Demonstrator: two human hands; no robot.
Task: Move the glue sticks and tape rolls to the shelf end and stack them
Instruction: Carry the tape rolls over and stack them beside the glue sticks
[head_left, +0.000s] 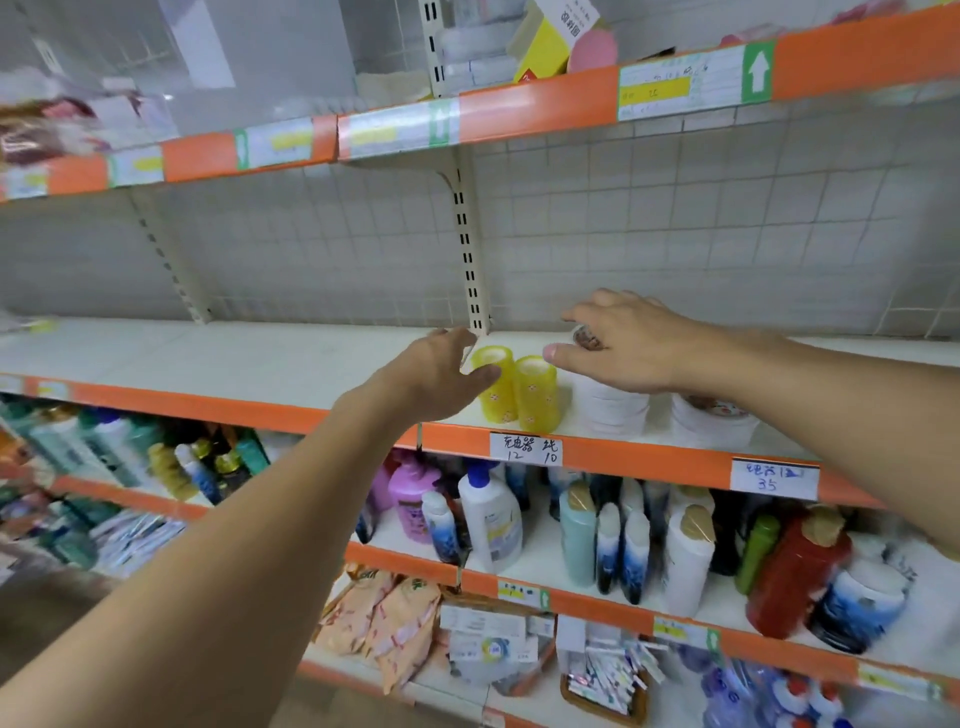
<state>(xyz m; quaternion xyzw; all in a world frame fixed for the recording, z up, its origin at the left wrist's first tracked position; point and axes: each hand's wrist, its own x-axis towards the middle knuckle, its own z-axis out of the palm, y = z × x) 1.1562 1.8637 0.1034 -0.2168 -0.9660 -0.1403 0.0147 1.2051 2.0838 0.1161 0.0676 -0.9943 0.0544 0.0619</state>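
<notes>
Now | yellow tape stacks (519, 392) between left hand (431, 374) and right hand (618, 345)

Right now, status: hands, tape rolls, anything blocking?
Left hand open, touching yellow tape rolls. Right hand open over white tape stack. Shelf leftward shows no obstruction.

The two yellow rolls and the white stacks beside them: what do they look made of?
Yellow rolls: likely glossy translucent plastic tape wound into tall stacks; light passes through, pale cores show on top. White stacks: matte, opaque, thin layered rings, probably paper or foam tape; cannot tell which.
</notes>
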